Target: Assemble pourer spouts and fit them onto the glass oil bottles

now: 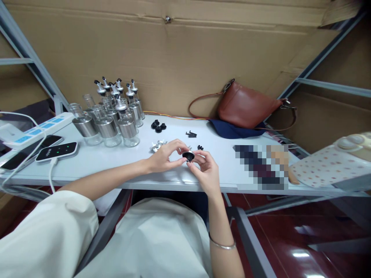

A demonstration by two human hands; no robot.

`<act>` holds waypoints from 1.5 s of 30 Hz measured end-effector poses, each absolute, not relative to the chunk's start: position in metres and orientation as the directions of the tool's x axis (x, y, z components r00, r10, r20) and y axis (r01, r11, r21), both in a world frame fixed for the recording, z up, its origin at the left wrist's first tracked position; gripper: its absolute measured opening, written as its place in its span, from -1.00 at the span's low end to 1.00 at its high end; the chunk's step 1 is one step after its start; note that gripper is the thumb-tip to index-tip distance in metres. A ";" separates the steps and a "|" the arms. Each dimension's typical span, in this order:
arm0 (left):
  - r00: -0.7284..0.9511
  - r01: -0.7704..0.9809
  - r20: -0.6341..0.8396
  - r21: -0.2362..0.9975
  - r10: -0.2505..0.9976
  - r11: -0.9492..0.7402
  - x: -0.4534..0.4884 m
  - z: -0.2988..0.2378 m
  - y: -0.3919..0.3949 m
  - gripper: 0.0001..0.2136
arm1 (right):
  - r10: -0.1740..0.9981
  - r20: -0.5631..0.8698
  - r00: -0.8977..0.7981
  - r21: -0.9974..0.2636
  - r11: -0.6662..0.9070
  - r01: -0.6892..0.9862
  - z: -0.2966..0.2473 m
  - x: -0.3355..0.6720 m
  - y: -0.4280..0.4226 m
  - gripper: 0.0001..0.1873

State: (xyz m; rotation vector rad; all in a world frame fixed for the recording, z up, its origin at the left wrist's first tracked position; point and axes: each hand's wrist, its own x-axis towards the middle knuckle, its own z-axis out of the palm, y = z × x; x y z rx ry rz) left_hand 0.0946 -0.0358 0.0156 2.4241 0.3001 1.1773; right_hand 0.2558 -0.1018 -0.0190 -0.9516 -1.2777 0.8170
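Above the front of the white table (162, 173), both hands grip a pourer spout (189, 156) with a black ribbed stopper facing me and a bit of silver tip behind. My left hand (165, 157) pinches its left side. Fingers of my right hand (205, 168) close on its right side. Just behind my left hand lies a small pile of silver spout parts (156, 146), partly covered by the hand. Farther back sit several black ribbed stoppers (158, 126). Thin black lever-like pieces (191, 134) and tiny black caps (200, 147) lie beyond my fingers.
Several glass bottles with steel sleeves (127, 128) stand at the back left, some topped with pourers. A power strip (43, 129), phone (17, 158) and cabled device (57, 151) occupy the left. A brown bag (249, 104) rests on dark blue cloth (232, 129) at the back right.
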 end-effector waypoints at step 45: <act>0.745 0.097 0.455 0.650 0.488 -0.754 0.094 0.002 -0.024 -0.80 | 0.976 0.197 0.094 -0.172 -0.060 0.983 0.005 0.312 0.053 -0.75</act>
